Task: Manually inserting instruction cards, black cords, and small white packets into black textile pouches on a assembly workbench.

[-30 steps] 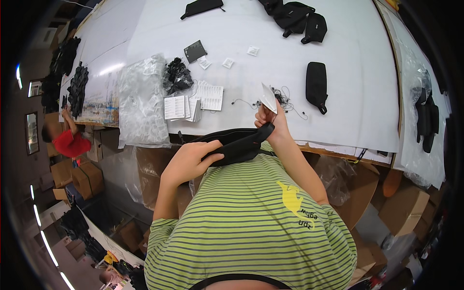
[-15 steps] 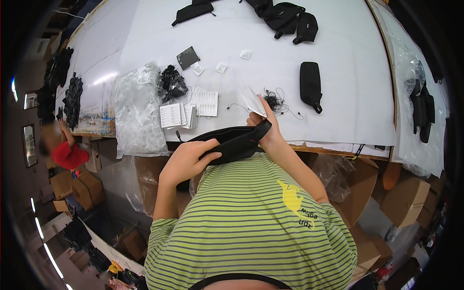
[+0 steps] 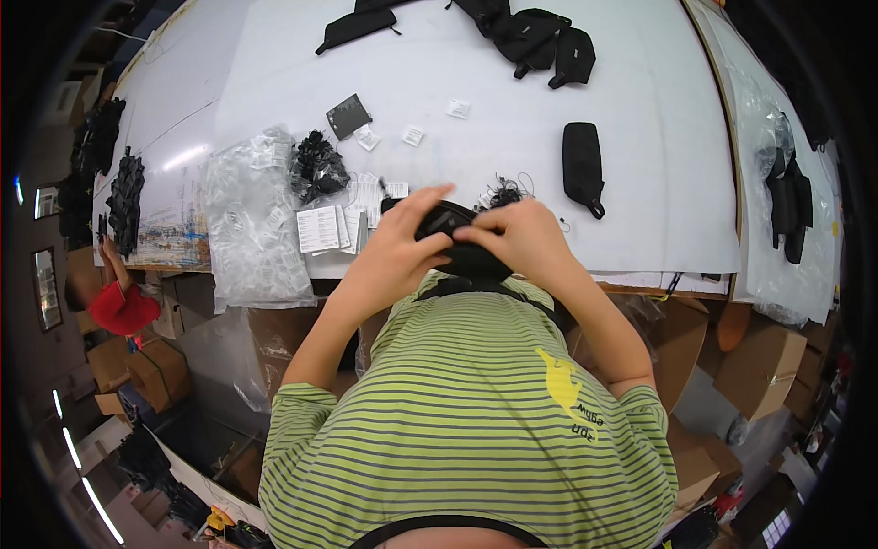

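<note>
The black pouch [image 3: 480,263] is between your two hands, held in front of your striped shirt [image 3: 457,393] at the near edge of the white surface [image 3: 668,183]. Your left hand [image 3: 407,240] holds its left part, thumb and fingers curved around the fabric. Your right hand [image 3: 519,236] is narrow, its fingertips pinching the upper part of the pouch close to your left thumb. Just beyond your right hand lies a tangle of black strings [image 3: 505,194]. To the left of your left hand sit a stack of printed white cards [image 3: 318,231], a dark bundle [image 3: 316,170] and a clear plastic bag [image 3: 258,224] that overhangs the near edge. Farther back you have a dark square card [image 3: 347,116] and three small white packets [image 3: 413,135]. A second pouch [image 3: 582,163] lies apart on the right, and more pouches [image 3: 533,41] lie along the far side.
</note>
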A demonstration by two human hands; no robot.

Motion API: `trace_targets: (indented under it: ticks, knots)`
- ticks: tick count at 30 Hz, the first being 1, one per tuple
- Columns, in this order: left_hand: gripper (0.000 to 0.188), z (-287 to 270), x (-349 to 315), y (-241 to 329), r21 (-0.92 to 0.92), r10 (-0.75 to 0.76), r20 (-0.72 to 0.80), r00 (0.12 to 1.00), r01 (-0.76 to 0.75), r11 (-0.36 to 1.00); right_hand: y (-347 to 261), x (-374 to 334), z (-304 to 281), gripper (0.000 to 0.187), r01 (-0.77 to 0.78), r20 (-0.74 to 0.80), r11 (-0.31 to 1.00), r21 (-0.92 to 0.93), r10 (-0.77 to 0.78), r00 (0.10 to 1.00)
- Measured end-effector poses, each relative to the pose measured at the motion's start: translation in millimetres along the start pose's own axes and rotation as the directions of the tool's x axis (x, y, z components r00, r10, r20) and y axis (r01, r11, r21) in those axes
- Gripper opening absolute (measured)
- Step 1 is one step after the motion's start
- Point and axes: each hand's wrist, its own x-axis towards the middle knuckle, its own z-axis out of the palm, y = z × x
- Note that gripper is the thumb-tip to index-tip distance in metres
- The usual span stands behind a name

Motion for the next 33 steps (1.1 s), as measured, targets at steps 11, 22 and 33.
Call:
trace_targets:
  ticks: [11,22,33]
  knots:
    - [0.031,80.2,35.3,-208.4,-0.285,-0.476,-0.159,0.865,0.422,0.861,19.4,-11.8,5.9,0.032,-0.022,0.209,1.000,0.010,0.020,0.978]
    - [0.022,128.6,56.5,-235.9,-0.266,-0.554,-0.192,0.810,0.500,0.824,20.8,-16.8,8.8,0.023,-0.174,0.010,0.985,0.009,0.174,0.985]
    - [0.073,40.0,37.5,-78.4,-0.613,-0.438,-0.469,0.766,0.074,0.786,5.2,-4.3,2.4,0.014,0.105,-0.320,0.934,-0.341,-0.221,0.921]
